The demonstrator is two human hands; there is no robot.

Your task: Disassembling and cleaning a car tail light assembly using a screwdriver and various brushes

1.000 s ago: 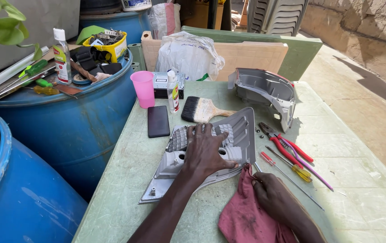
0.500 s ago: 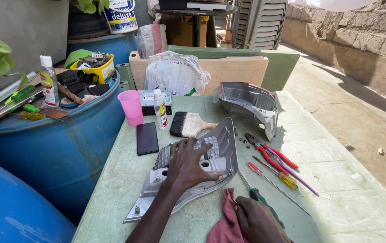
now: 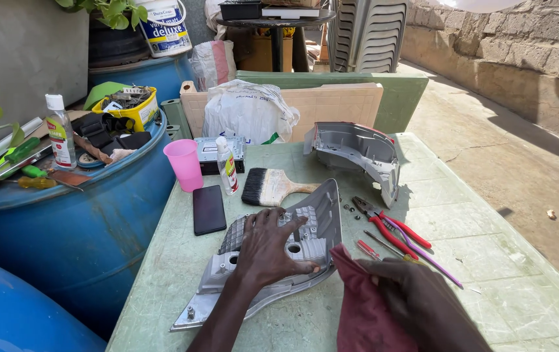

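Two hands work over one grey moulded plastic lamp housing (image 3: 273,261) that lies flat near the front edge of the pale green table (image 3: 488,261). The left hand (image 3: 268,246) is spread palm-down on it, fingers splayed and pressing, not curled around anything. The right hand (image 3: 423,303) is closed on a dark red cloth (image 3: 361,306), whose upper corner now touches the housing's right edge; half a second ago the cloth hung lower and clear of it, so wiping contact looks to have just begun. Just beyond the housing lie a wide wooden-handled paintbrush with black bristles (image 3: 270,187) and a black phone (image 3: 208,209); to its right, red-handled pliers (image 3: 390,225) and a small screwdriver (image 3: 369,249). Farther back stand a pink plastic cup (image 3: 184,164), a small white bottle (image 3: 227,167) and a second grey housing shell (image 3: 358,153). A blue drum (image 3: 84,221) stands left of the table. The right hand's fingers are partly cut off by the frame's bottom, and the cloth hides the housing's lower right corner.
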